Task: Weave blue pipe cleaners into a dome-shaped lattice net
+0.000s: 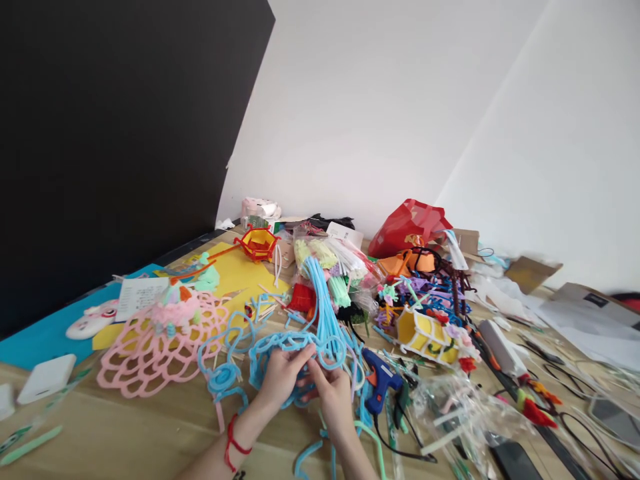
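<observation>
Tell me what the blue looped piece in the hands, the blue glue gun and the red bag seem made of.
Blue looped piece: probably chenille stem, matte and fuzzy; its strands look soft-edged yet keep their curls.
Blue glue gun: likely hard plastic, smooth, judging by its crisp moulded shape.
Red bag: coated fabric or glossy paper, perhaps; the slight sheen and creases leave it open.

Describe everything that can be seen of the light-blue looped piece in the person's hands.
The light-blue looped piece is formed from thick, fuzzy-looking strands, possibly pipe cleaners, with rounded loops along its upper edge. The left hand and right hand hold it, hiding part of it. It is between the pink lattice and the blue glue gun, in front of a bundle of long blue strands. Whether its underside touches the table cannot be told.
</observation>
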Available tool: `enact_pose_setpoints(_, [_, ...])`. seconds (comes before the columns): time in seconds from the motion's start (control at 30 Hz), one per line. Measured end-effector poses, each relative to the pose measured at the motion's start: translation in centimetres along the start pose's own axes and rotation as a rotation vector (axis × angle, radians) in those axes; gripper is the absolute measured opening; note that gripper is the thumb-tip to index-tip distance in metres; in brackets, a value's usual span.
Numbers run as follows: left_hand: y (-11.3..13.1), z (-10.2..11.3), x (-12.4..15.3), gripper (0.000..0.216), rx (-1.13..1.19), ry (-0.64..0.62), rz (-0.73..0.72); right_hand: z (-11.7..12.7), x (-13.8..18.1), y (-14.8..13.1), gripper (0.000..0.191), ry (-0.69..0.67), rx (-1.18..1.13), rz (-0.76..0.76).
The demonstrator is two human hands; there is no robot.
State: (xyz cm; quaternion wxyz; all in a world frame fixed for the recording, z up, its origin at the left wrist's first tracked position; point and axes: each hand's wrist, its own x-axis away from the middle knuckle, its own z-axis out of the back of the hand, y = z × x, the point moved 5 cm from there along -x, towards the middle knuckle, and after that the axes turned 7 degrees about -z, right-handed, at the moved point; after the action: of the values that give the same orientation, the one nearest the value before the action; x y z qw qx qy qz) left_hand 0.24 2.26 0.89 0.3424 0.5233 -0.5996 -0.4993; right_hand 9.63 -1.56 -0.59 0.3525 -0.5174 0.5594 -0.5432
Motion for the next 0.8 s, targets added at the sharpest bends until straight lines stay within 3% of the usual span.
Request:
enact_pose_setpoints(0.13, [-0.3,-0.5,0.1,0.031,0.082,-0.061,0.063,0.0,-0.5,0.5,0.034,-0.053,-0.142,-0.065])
enact_pose_setpoints(0.23, [-0.1,-0.3,-0.1,0.028,0.084,-0.035,0.029,0.0,-0.5,0.6,0.023,-0.104,-0.152,-0.091])
enact_pose_setpoints(0.4, [-0.3,0.4,-0.5,0.019,0.183,0.077,0.038,-0.4,-0.2,1.2,0.013,-0.224,0.104,-0.216])
enact_pose_setpoints(0.8, [-0.9,1.3,-0.9,0.018,0.434,0.217,0.13,-1.1,1.5,2.5,0.021,-0.544,0.502,-0.43])
